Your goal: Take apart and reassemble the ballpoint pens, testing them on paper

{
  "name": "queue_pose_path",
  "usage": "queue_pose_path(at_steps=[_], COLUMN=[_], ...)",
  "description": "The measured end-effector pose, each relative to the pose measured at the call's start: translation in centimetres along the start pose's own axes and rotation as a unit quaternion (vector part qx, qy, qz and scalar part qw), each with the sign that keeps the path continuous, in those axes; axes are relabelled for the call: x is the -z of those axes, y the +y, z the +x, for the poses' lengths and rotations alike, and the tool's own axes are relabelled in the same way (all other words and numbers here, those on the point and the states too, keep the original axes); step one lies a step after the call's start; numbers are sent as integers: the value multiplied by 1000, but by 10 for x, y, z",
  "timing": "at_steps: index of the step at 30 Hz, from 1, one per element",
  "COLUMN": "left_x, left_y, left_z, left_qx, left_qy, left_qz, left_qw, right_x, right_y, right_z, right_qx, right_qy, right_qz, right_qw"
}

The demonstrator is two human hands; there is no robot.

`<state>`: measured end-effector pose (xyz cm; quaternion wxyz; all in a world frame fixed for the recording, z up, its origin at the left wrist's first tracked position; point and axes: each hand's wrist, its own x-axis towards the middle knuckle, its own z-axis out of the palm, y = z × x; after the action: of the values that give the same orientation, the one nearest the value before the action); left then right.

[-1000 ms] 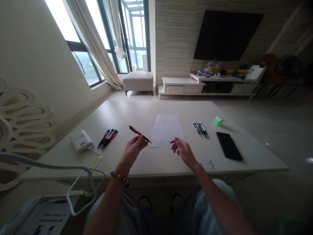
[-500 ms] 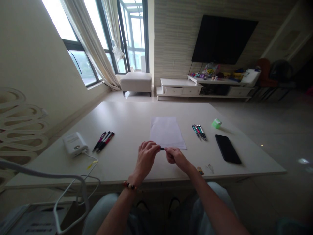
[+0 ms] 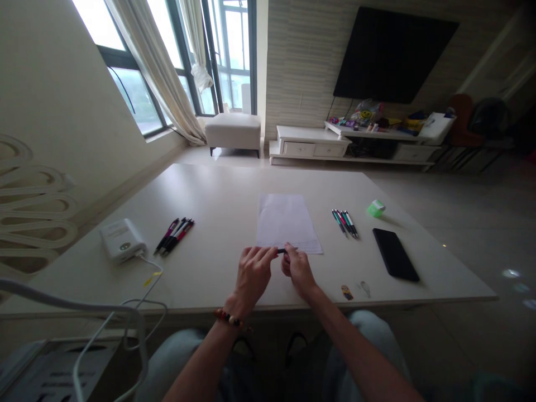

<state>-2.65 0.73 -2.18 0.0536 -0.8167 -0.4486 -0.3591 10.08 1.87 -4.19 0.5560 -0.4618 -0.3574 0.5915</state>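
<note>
Both hands meet over the near middle of the pale table (image 3: 226, 206). My left hand (image 3: 253, 272) and my right hand (image 3: 297, 268) are closed on the two ends of one pen (image 3: 281, 250), of which only a short dark stretch shows between the fingers. Just beyond the hands lies a white sheet of paper (image 3: 287, 220). A bundle of red and black pens (image 3: 175, 235) lies to the left, and a bundle of green and dark pens (image 3: 344, 221) to the right.
A white box with a cable (image 3: 121, 240) sits at the left. A black phone (image 3: 395, 254) and a small green object (image 3: 376, 208) lie at the right, with small bits (image 3: 355, 290) near the front edge. A stool, a TV stand and a TV stand behind.
My left hand held the red pen up alone; it came down and my right hand closed on the pen's other end. Both hands now hold it low near the paper's front edge.
</note>
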Motion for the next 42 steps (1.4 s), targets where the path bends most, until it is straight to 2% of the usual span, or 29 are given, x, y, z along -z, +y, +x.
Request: queue_pose_path(at_steps=[4,6,12,17,36,42], left_x=[-2,-1,8,8,5,4], left_y=[1,-3,-17,-20,-19,-17], left_z=[-3,-1,4,-1,-3,-2], left_qx=[83,101,77,70,52,63], left_qy=[-21,-20,-17,-26,-56,-61], left_qz=[-32,-54,-50,-56,-54,-58], left_qw=[996,993,996,996,996,994], right_x=[2,6,16,16,21,21], right_y=[-7,-12,-21,-25,-21,-19], right_z=[1,3,7,4,10,10], right_qx=[59,76,52,30,31,48], right_qy=[-34,-59,-114,-150,-171,-138], right_qz=[-69,-88,-140,-158,-162,-163], right_qw=[995,991,982,975,971,976])
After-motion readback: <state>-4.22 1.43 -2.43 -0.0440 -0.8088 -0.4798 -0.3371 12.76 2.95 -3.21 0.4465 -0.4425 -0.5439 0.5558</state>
